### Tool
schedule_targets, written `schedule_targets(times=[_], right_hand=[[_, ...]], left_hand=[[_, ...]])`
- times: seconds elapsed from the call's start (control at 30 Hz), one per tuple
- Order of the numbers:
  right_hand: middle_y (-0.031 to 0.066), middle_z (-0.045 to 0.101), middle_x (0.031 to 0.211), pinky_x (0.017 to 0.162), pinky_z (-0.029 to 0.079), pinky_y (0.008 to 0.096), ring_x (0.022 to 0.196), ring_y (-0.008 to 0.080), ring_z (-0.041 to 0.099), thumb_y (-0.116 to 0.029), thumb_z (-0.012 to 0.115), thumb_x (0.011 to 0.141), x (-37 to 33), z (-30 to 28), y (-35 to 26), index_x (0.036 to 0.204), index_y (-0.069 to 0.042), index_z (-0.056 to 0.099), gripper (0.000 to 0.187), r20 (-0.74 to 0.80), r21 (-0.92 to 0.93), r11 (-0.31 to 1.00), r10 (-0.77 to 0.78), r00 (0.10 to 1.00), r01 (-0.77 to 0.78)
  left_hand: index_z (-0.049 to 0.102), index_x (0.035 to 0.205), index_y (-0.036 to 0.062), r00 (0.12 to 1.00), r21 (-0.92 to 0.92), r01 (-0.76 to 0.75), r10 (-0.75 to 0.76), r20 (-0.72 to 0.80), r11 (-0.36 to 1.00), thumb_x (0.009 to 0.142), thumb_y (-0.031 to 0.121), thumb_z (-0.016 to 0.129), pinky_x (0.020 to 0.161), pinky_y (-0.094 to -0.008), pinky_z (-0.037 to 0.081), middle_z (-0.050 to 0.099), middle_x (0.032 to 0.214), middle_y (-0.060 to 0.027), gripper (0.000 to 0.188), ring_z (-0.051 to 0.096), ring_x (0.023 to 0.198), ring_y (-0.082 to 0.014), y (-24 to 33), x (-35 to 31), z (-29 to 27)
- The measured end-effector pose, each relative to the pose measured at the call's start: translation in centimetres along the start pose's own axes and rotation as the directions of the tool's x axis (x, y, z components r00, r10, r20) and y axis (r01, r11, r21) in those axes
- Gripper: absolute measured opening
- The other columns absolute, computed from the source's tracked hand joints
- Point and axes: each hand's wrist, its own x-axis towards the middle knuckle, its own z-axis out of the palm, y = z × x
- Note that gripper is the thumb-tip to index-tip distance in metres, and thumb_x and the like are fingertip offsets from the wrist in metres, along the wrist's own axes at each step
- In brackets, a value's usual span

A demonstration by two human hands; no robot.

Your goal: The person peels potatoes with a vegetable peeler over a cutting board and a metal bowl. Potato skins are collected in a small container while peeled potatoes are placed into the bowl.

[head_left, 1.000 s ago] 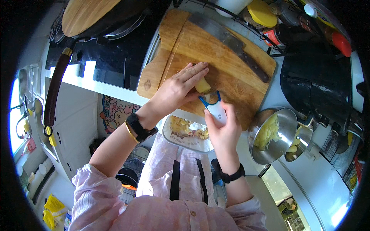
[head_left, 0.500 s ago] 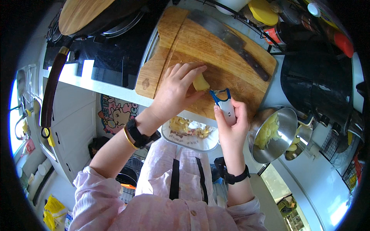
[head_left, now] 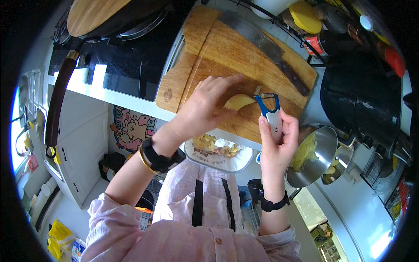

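I list: pale-yellow vegetable crescent, lengthwise left-right, just right of my wide left grip; right grip holding blue-and-white peeler.

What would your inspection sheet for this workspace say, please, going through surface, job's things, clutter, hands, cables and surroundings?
Surface: wooden cutting board on the counter, small scraps near the peeler.
Job's things: blue-and-white peeler; pale yellow piece lying on the board.
Clutter: knife lying across the board's far side; white container of peelings by the near counter edge.
Left hand: open, close to the piece; contact is unclear.
Right hand: closed around the peeler's handle.
Cables: nothing seen.
Surroundings: black stove at left; metal bowl with pale yellow contents at right.
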Motion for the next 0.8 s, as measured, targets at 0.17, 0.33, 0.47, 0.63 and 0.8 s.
schedule_targets(times=[0.17,0.33,0.47,0.63,0.8], right_hand=[[0.0109,0.073,0.099,0.076,0.054,0.0295,0.086,0.0134,0.066,-0.016,0.084,0.092,-0.2,0.2,0.3,0.121,-0.001,0.062,0.040,0.030,0.034,0.999,-0.012,0.999,0.011],[0.0205,0.076,0.109,0.076,0.061,0.0402,0.092,0.0327,0.077,-0.021,0.088,0.086,-0.9,0.7,0.8,0.117,-0.003,0.064,0.043,0.158,-0.094,0.986,-0.121,0.980,0.137],[0.0200,0.075,0.109,0.074,0.061,0.0436,0.090,0.0392,0.075,-0.019,0.086,0.084,-0.1,1.8,0.5,0.119,-0.004,0.064,0.044,0.247,-0.212,0.920,-0.276,0.929,0.330],[0.0181,0.075,0.107,0.069,0.061,0.0444,0.088,0.0378,0.076,-0.024,0.083,0.086,1.5,3.1,0.2,0.120,-0.006,0.064,0.043,0.291,-0.320,0.868,-0.291,0.911,0.379],[0.0182,0.075,0.105,0.068,0.060,0.0462,0.086,0.0385,0.075,-0.026,0.082,0.087,1.8,3.6,0.6,0.122,-0.007,0.063,0.044,0.273,-0.338,0.854,-0.314,0.910,0.396]], left_hand=[[0.062,0.137,0.0068,0.994,0.256,0.051,-0.023,-0.110,0.965,0.082,0.013,0.084,0.094,-0.0429,0.044,0.063,0.109,-0.0126,0.060,0.059,0.105,-0.0315,1.2,-0.3,2.1],[0.070,0.126,0.0066,0.997,0.051,-0.001,0.005,-0.078,0.999,0.079,0.001,0.083,0.098,-0.0419,0.051,0.068,0.124,-0.0097,0.049,0.063,0.110,-0.0308,-1.4,0.6,0.0],[0.052,0.148,0.0080,0.994,-0.236,0.087,-0.071,0.077,0.968,0.084,-0.009,0.077,0.103,-0.0360,0.058,0.068,0.134,-0.0086,0.070,0.067,0.124,-0.0255,-2.6,1.0,-2.3],[0.048,0.150,0.0081,0.988,-0.192,0.041,-0.012,0.151,0.980,0.086,-0.013,0.071,0.106,-0.0371,0.057,0.068,0.134,-0.0094,0.071,0.067,0.124,-0.0264,-3.3,1.6,-3.0],[0.057,0.143,0.0065,0.985,-0.072,-0.160,0.163,0.050,0.985,0.086,-0.010,0.068,0.104,-0.0427,0.053,0.070,0.129,-0.0121,0.061,0.066,0.120,-0.0339,-3.9,1.4,-2.2]])
